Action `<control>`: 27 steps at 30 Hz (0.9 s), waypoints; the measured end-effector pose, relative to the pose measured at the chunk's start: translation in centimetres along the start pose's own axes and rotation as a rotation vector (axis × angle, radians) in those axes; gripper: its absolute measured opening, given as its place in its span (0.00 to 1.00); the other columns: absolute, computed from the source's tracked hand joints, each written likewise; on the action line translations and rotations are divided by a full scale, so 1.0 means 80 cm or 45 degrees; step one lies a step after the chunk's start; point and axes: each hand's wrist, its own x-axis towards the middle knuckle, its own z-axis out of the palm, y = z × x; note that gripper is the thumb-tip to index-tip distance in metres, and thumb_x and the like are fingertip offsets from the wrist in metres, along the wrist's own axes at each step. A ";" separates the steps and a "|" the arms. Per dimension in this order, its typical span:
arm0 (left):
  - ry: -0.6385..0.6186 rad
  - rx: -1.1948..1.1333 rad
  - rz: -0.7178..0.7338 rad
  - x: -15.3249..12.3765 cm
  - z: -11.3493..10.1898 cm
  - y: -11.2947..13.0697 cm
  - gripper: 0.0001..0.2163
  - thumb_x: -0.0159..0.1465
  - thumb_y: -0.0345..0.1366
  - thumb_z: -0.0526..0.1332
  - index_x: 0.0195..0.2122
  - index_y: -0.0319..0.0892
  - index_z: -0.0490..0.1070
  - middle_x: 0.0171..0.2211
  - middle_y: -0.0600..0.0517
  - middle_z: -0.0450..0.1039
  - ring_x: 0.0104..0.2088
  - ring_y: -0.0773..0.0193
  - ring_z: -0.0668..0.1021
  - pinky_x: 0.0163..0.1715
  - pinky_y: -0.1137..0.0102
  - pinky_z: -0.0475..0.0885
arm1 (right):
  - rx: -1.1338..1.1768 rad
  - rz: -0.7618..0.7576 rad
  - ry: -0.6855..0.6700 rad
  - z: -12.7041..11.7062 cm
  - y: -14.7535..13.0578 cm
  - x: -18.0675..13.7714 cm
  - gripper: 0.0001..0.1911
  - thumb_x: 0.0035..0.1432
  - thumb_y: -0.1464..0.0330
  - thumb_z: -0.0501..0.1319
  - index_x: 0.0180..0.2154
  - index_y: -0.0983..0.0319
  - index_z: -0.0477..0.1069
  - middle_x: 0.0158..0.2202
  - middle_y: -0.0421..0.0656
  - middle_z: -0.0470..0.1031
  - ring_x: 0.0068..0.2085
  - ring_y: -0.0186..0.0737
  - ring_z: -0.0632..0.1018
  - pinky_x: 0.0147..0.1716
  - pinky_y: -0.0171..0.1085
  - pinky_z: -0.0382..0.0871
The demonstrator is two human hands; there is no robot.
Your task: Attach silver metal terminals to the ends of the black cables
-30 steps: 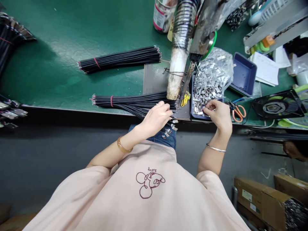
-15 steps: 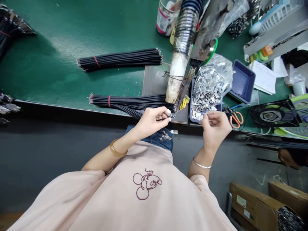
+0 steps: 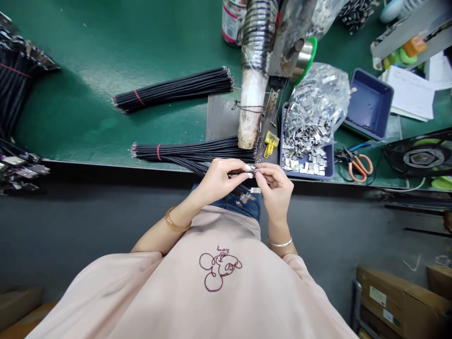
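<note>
At the near edge of the counter [image 3: 88, 117], 1 cable [image 3: 232, 176] is pinched by the left hand [image 3: 223, 178], 1 plug [image 3: 253, 170] seemingly by the right hand [image 3: 276, 189]; plugged cables [image 3: 255, 190] are hung below, 2 bundles [image 3: 173, 89] are left bare.

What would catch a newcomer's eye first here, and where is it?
Probably the fat ribbed hose with its stained white end, pointing down over the middle of the green table. To its right, shiny metal pieces lie heaped in a blue tray. Below the hose, at the table's near edge, the left hand and right hand meet at the end of a black cable.
</note>
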 end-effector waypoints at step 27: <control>-0.371 -0.330 -0.273 0.013 -0.014 0.004 0.12 0.64 0.37 0.62 0.27 0.34 0.73 0.19 0.57 0.60 0.21 0.75 0.59 0.20 0.77 0.53 | 0.036 -0.144 0.139 0.002 -0.006 -0.009 0.07 0.69 0.67 0.58 0.37 0.59 0.74 0.42 0.43 0.80 0.40 0.38 0.84 0.39 0.39 0.81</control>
